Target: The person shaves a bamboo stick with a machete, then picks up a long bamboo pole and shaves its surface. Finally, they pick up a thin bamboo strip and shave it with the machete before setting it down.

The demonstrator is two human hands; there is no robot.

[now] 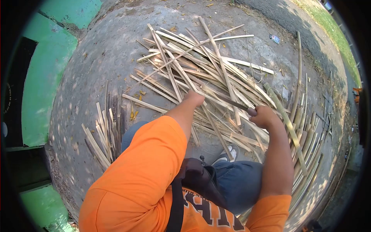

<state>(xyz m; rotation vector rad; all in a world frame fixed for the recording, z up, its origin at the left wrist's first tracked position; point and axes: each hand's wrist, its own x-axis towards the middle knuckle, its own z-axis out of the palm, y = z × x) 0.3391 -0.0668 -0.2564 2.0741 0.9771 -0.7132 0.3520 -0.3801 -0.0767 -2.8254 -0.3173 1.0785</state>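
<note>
My left hand is closed around a long split bamboo strip, which slants from the upper left down toward my shoe. In my right hand is the handle of a machete. Its dark blade points left toward my left hand, lying across the strips. Beneath both hands spreads a loose heap of bamboo strips, crossing at many angles. Where the blade's tip ends is hard to make out.
Upright bamboo pieces stand in a bunch at the left. Longer bamboo poles lie at the right. A green wall borders the left side. A small blue packet lies on the concrete ground.
</note>
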